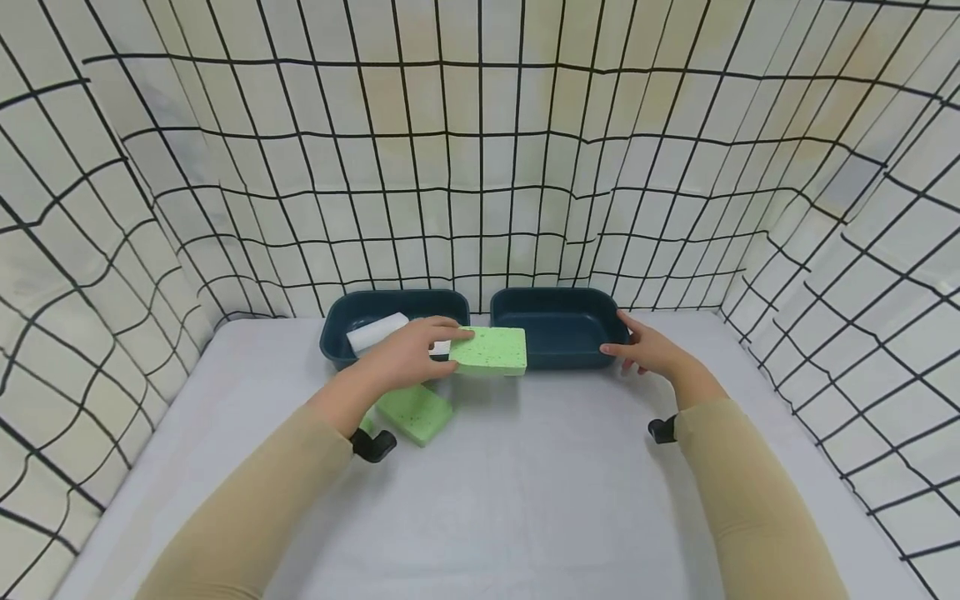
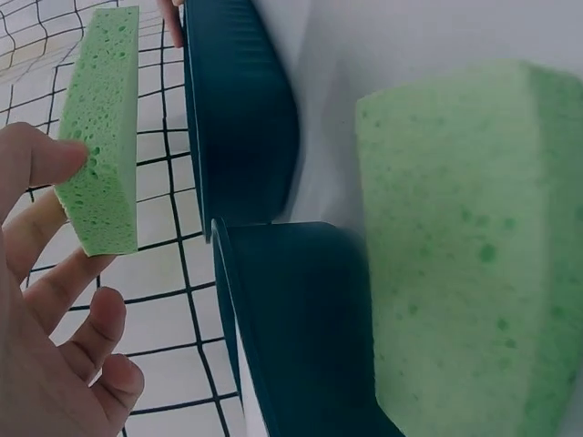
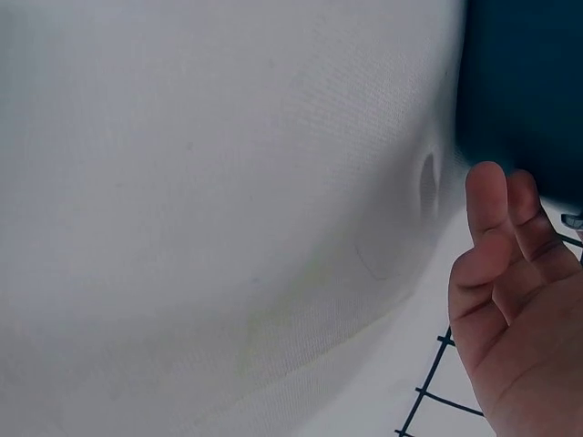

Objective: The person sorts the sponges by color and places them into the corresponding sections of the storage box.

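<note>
My left hand (image 1: 401,354) pinches a pale green sponge (image 1: 491,354) between thumb and fingers, at the height of the bins' near rims. In the left wrist view the thumb presses the sponge's pitted side. Around the right end of the right dark blue bin (image 1: 555,362), my right hand (image 1: 656,350) grips with its thumb at the near corner and fingers on the outer end. A second green sponge (image 1: 417,412) lies on the table below my left hand. Part of another green piece (image 1: 367,425) shows beside my left wrist, mostly hidden.
The left dark blue bin (image 1: 330,337) holds a white roll-like item (image 1: 377,332), partly covered by my left hand. Both bins stand side by side at the back of the white table (image 1: 510,500). Black wire grid panels (image 1: 480,167) close off the back and both sides.
</note>
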Demonstrator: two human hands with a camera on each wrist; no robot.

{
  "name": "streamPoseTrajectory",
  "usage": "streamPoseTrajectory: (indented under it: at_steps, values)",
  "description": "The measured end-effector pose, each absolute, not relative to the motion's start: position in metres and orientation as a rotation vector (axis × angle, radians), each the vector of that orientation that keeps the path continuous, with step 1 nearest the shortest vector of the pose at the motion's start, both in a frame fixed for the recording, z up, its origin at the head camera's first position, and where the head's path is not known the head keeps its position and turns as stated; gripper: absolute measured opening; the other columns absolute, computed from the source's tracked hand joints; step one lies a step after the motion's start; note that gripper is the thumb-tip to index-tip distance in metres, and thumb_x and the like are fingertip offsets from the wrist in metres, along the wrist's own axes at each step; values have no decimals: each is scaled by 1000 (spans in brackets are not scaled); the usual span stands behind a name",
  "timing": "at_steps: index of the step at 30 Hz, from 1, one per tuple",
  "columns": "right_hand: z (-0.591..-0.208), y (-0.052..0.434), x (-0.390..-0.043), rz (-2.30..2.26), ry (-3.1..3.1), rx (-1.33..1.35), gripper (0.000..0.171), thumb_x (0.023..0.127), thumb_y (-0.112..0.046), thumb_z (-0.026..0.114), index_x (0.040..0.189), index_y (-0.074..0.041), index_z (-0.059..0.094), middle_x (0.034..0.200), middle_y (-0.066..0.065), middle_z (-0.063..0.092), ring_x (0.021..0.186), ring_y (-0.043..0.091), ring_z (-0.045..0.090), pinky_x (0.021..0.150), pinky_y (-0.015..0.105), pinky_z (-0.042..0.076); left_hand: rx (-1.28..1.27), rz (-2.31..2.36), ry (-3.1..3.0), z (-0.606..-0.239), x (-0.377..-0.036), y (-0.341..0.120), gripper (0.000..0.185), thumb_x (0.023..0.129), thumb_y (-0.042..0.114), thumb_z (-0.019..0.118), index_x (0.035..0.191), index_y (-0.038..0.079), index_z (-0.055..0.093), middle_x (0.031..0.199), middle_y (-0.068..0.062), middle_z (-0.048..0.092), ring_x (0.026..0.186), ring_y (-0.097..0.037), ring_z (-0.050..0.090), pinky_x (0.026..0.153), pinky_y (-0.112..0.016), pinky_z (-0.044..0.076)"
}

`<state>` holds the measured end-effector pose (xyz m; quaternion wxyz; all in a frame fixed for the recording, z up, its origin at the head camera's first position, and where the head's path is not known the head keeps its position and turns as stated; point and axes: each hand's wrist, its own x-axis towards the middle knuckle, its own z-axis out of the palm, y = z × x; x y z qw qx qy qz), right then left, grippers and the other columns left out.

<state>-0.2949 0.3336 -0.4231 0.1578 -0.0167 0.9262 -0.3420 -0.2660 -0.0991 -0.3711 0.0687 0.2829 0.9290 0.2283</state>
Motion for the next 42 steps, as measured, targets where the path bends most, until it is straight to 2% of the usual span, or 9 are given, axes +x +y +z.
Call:
streamPoseTrajectory:
  at_steps: [4,14,20,29,32,36,42]
  values:
    - [-424,335,-295,-982,2634,-45,102,89,-57,66,161,-25,1,108,17,59,86,24,65,72,33,51,854,688,2796,-372,-285,-85,54,91,33,65,143,33,54,152,-1,43,137,-25,42,105,-48,42]
    - [-423,337,-300,-969,2641,-18,102,88,-59,67,161,-29,2,107,16,61,81,24,63,72,34,51,826,673,2795,-371,-322,-46,54,92,36,65,145,33,52,156,-1,39,146,-25,29,114,-49,32]
    - [-423,337,-303,-963,2644,-4,102,87,-59,68,161,-30,4,106,15,61,84,23,65,72,33,52,816,583,2820,-380,-339,-22,53,94,38,65,145,34,52,153,-1,43,143,-25,35,113,-47,34]
    - [-425,338,-302,-979,2637,5,100,88,-57,68,161,-32,5,107,15,60,84,24,66,72,33,52,879,370,2767,-387,-358,8,49,93,29,69,141,31,58,149,3,49,140,-28,40,114,-47,31]
    - [-424,336,-301,-983,2635,18,99,88,-55,69,161,-32,6,107,15,60,85,24,65,73,34,52,877,310,2746,-388,-361,14,46,93,26,70,138,30,61,148,3,50,144,-34,32,117,-51,25]
    - [-425,335,-300,-989,2630,29,99,88,-56,69,161,-32,6,108,15,60,85,24,66,74,34,52,830,257,2735,-389,-361,20,43,94,23,69,136,31,62,150,0,49,148,-42,15,118,-56,17]
    - [-424,338,-300,-989,2635,39,101,87,-58,69,161,-32,6,109,15,61,86,24,66,75,35,52,818,209,2736,-386,-363,27,46,95,20,68,139,31,59,153,1,44,149,-41,13,120,-55,13]
